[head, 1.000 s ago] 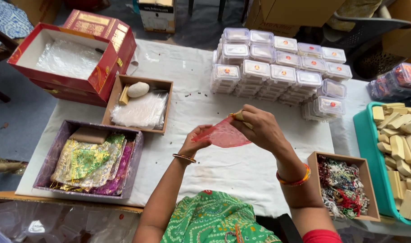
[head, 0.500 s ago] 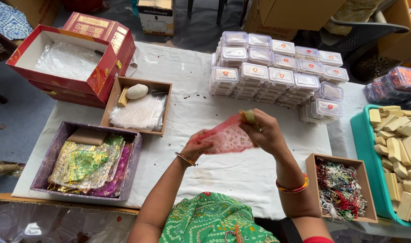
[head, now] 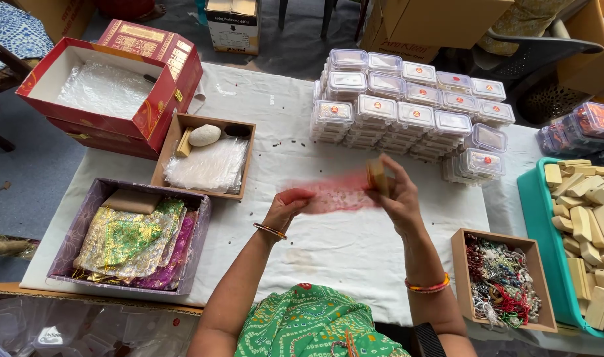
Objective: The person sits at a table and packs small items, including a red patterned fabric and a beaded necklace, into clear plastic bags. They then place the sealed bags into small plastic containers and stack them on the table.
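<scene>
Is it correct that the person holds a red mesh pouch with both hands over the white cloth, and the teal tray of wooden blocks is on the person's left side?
Not quite. The teal tray of wooden blocks is on the person's right side, as the head view shows. The rest stands: the left hand and right hand hold the red mesh pouch over the white cloth.

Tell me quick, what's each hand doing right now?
Left hand: closed, pinching one end of the red pouch.
Right hand: closed on the pouch's other end, also holding a small wooden block.
</scene>
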